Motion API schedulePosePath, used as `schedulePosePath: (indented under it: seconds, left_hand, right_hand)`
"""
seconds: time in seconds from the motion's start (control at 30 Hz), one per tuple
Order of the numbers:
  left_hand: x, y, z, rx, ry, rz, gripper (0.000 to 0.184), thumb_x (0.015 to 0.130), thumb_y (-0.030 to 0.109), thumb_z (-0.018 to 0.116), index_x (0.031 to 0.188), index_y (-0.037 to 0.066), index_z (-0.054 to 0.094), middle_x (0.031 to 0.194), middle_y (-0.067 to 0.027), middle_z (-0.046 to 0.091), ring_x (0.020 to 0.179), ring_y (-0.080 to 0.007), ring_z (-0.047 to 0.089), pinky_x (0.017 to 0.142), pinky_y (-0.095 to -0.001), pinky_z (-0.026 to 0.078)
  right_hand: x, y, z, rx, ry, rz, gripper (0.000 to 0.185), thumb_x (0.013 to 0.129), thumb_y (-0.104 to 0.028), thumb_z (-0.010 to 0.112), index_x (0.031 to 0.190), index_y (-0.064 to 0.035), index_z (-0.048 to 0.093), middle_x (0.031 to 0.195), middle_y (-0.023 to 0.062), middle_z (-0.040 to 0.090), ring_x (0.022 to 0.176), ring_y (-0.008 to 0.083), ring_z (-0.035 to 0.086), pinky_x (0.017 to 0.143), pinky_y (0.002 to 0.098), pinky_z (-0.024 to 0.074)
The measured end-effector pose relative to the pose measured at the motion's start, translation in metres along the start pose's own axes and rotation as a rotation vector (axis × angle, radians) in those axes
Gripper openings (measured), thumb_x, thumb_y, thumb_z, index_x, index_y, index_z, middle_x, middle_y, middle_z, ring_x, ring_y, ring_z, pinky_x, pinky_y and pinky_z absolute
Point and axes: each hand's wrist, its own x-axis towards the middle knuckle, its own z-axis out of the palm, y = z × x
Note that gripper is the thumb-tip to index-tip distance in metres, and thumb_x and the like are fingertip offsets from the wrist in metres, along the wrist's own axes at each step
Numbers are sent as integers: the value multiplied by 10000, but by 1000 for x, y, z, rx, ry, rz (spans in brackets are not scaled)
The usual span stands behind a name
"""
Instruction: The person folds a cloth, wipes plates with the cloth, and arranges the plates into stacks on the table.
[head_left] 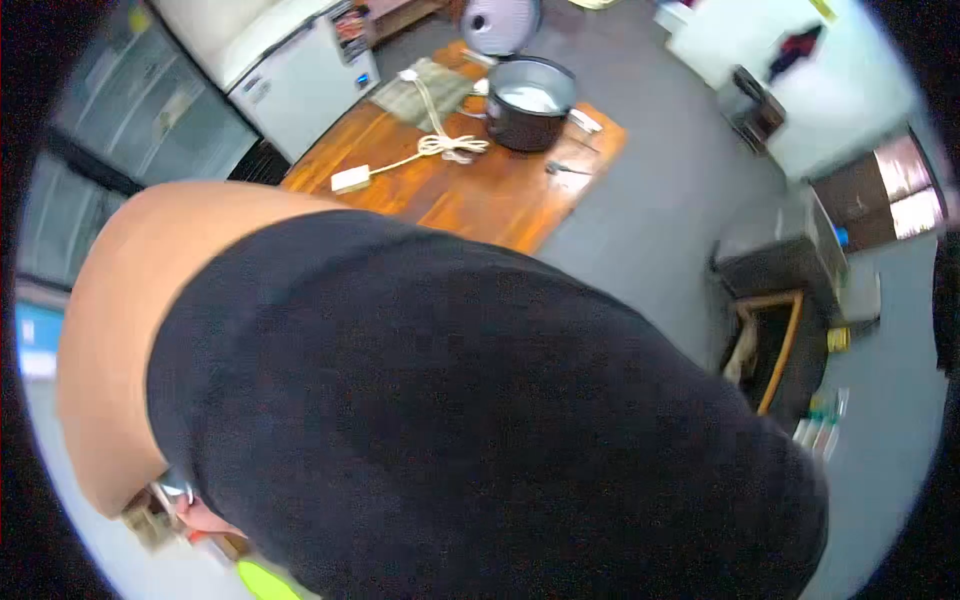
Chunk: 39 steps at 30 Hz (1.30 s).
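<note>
My left arm bends down the left side, out of a black sleeve. Only a bit of my left hand shows at the lower left, beside the dark shirt; its fingers are mostly hidden and blurred. Close to that hand are a small shiny object and a bright yellow-green item, neither clear enough to name. My right hand is out of sight. Farther off, a dark rice cooker stands with its lid raised, and something whitish shows inside.
On the wooden table lie a coiled cream cord, a white power strip and a greyish cloth. A white chest freezer and a glass-door fridge stand left. Dark furniture is on the right.
</note>
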Motion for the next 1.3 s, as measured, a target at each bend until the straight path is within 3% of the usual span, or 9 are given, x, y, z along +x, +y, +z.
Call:
schedulePosePath:
  seconds: [0.33, 0.53, 0.7, 0.77, 0.83, 0.97, 1.17, 1.23, 1.3]
  left_hand:
    - [-50, 88, 129, -269, 304, 605, 731, 663, 103, 463, 1390, 25, 441, 1312, -169, 562, 1173, -322, 541, 991, -444, 472]
    - [-17, 46, 124, -365, 462, 439, 633, 647, 96, 447, 1273, 17, 502, 1219, -142, 598, 1086, -280, 579, 919, -360, 496]
    - [4, 34, 102, -390, 450, 197, 606, 653, 116, 422, 1241, 26, 539, 1114, -121, 647, 951, -274, 617, 844, -335, 519]
    - [13, 33, 99, -467, 392, 79, 597, 628, 117, 422, 1208, 39, 542, 1047, -96, 646, 779, -224, 592, 630, -275, 471]
    - [16, 19, 80, -472, 264, 18, 599, 608, 112, 421, 1191, 42, 537, 1022, -74, 635, 671, -179, 564, 478, -220, 410]
    - [31, 13, 72, -332, 455, -46, 671, 577, 116, 402, 1236, 46, 512, 1050, -85, 621, 660, -186, 547, 453, -199, 351]
    - [47, 2, 63, -308, 289, 17, 605, 878, 327, 433, 1419, 57, 405, 1297, -157, 566, 1037, -312, 597, 844, -358, 491]
    - [51, -3, 56, -282, 145, 22, 628, 990, 478, 403, 1462, 64, 368, 1372, -168, 531, 1157, -339, 569, 984, -423, 466]
    - [48, 2, 65, -297, 95, 32, 661, 989, 526, 360, 1462, 66, 367, 1381, -165, 528, 1181, -331, 559, 1010, -426, 446]
  right_hand:
    - [116, -54, -86, 101, -207, -254, 286, 745, -230, 622, 952, -83, 752, 826, 111, 719, 695, 283, 636, 640, 435, 507]
    - [44, 6, 1, 491, -171, 178, 339, 858, -206, 522, 1108, -20, 657, 959, 224, 696, 800, 433, 642, 714, 486, 512]
    - [4, 8, 60, 440, -64, 138, 373, 945, -250, 497, 1243, -47, 594, 1141, 180, 662, 940, 375, 626, 760, 454, 502]
    - [4, 41, 69, 702, -73, 333, 404, 983, -332, 502, 1279, -75, 602, 1149, 139, 668, 950, 280, 642, 739, 369, 514]
    - [-8, 65, 83, 1612, 64, 642, 410, 988, -327, 522, 1249, -19, 594, 1123, 131, 676, 954, 240, 657, 778, 345, 533]
    - [-46, 84, 44, 2141, 469, 773, 462, 983, -287, 542, 1320, 24, 485, 1173, 162, 642, 1007, 271, 650, 837, 393, 542]
    - [-36, 73, 33, 1136, 703, 766, 465, 965, -108, 464, 1421, -28, 416, 1354, 197, 549, 1126, 344, 604, 967, 448, 480]
    - [-18, 75, 69, 400, 485, 437, 595, 905, -30, 450, 1489, -69, 346, 1479, 202, 436, 1308, 392, 472, 1067, 458, 404]
    - [1, 59, 98, 440, 389, 277, 660, 869, -27, 456, 1512, -88, 317, 1543, 185, 342, 1395, 397, 353, 1127, 465, 332]
